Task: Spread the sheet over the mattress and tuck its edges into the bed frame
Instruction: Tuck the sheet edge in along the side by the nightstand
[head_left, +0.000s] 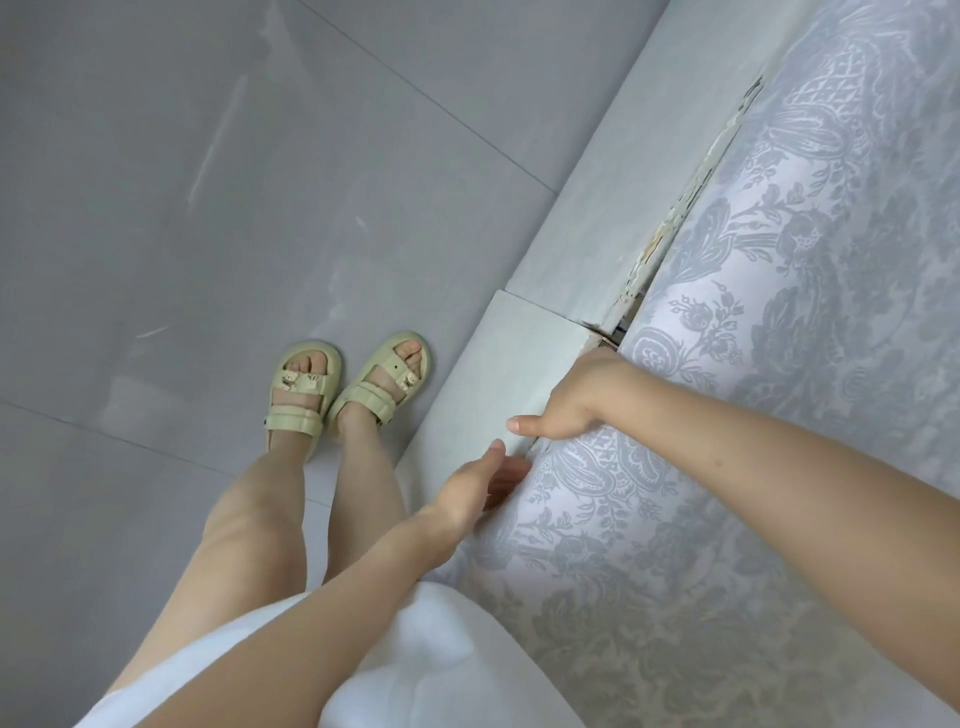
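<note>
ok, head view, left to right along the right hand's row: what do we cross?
Grey tiled floor → pair of pale green strapped sandals → pale grey-green bed frame rail → right hand → white sheet with grey-blue floral print. Left hand left out: it overlaps the rail.

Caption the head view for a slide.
Left hand and right hand tuck the floral sheet in along the pale bed frame.

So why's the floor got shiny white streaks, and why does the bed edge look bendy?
Head view: streaks on the floor are light glaring off glossy tiles. Head view too: the bed frame bows because the wide-angle lens bends straight lines.
</note>
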